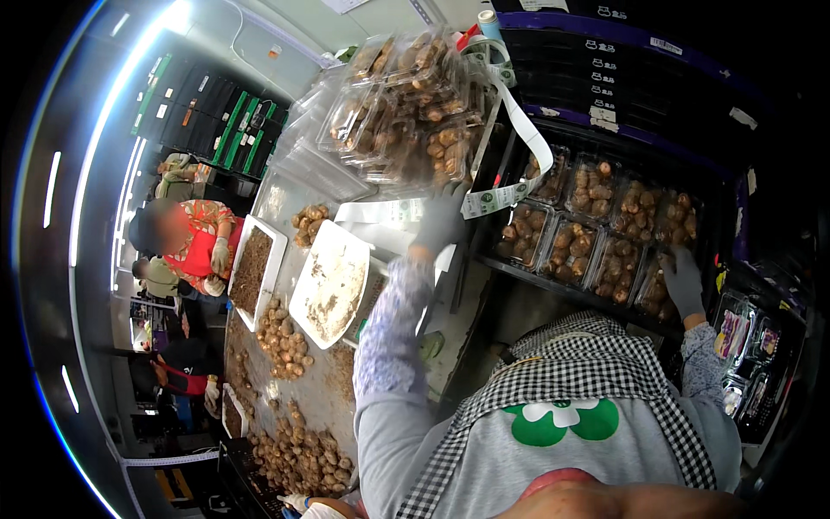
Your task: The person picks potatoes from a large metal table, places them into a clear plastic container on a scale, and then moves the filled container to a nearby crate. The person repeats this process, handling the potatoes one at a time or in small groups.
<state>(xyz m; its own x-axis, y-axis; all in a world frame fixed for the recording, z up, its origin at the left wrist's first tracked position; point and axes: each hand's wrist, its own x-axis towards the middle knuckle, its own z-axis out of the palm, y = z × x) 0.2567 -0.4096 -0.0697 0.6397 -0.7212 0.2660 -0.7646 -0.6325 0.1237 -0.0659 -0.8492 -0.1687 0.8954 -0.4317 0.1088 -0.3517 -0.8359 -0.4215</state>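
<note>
My right hand [683, 278], in a grey glove, has its fingers closed on the right edge of a clear plastic box [654, 296] of small brown tubers, which look like taro. That box sits at the right end of the front row in a black crate [510, 270], beside several similar boxes [591, 190]. Over the work table, my grey-gloved left hand [441, 218] is smeared by motion, so its fingers cannot be made out. It is near a strip of printed labels [494, 201] and below a stack of filled clear boxes [406, 108].
A white scale [330, 285] with a dirty top stands left of my left arm. Loose tubers [298, 458] lie in piles on the metal table [333, 402]. Black crates [596, 73] are stacked behind. Across the table stands a person in a red apron [201, 238], by a white tray [275, 259] of soil.
</note>
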